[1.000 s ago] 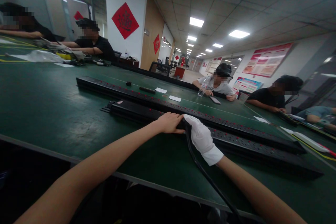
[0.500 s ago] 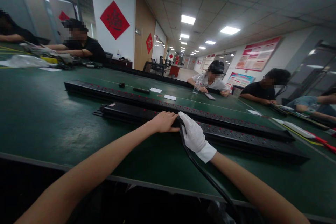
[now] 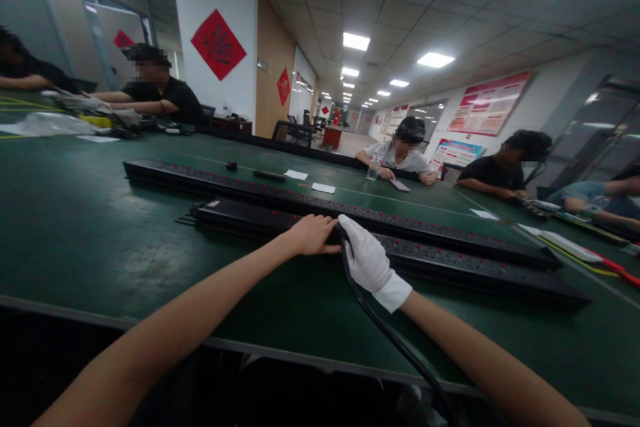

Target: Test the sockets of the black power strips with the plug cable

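Note:
A long black power strip with red-marked sockets lies across the green table in front of me. My bare left hand grips it near its middle, fingers over the top and thumb along the near side. Right beside it, my right hand, in a white glove, is closed around the end of a black power cord at the strip's sockets. The glove and fingers hide the cord's plug, so I cannot tell whether it sits in a socket. From the glove the cord drops over the table's near edge.
A second long power strip lies just behind, roughly parallel. Farther back are a small black piece, a dark bar and white paper slips. Several people sit around the table; a water bottle stands before one.
Both hands keep their places on the power strip and the cord. The view has shifted very slightly; nothing else has visibly moved.

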Motion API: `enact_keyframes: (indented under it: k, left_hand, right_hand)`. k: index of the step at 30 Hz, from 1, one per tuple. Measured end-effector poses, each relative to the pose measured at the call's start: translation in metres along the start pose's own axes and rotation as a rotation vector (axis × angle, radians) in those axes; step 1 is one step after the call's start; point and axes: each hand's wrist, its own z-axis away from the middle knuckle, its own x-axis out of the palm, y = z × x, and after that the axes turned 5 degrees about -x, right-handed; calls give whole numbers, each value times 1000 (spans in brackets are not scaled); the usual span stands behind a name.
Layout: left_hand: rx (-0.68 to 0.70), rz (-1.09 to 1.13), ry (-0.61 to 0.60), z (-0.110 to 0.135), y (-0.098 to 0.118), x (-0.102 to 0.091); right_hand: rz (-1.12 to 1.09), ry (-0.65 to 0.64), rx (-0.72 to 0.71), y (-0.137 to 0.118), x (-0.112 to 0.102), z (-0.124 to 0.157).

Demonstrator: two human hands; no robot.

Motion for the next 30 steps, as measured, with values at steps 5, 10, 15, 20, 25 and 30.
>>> enact_keyframes:
  k: [5, 10, 15, 20, 25, 30]
  left_hand:
    - [20, -7, 15, 0, 0, 1]
    - [43, -4, 55, 1, -1, 2]
    - [63, -2, 85, 1, -2, 3]
    - [63, 12, 71, 0, -2, 6]
    - [48, -12, 56, 1, -2, 3]
    - [44, -2, 29, 1, -2, 0]
  right_hand:
    - [19, 10, -5, 1, 1, 1]
    - [22, -3, -2, 2, 3, 1]
    - [26, -12, 14, 1, 3, 0]
    - [34, 1, -11, 1, 2, 1]
    - [28, -1, -13, 1, 1, -1]
    - [29, 23, -14, 3, 7, -2]
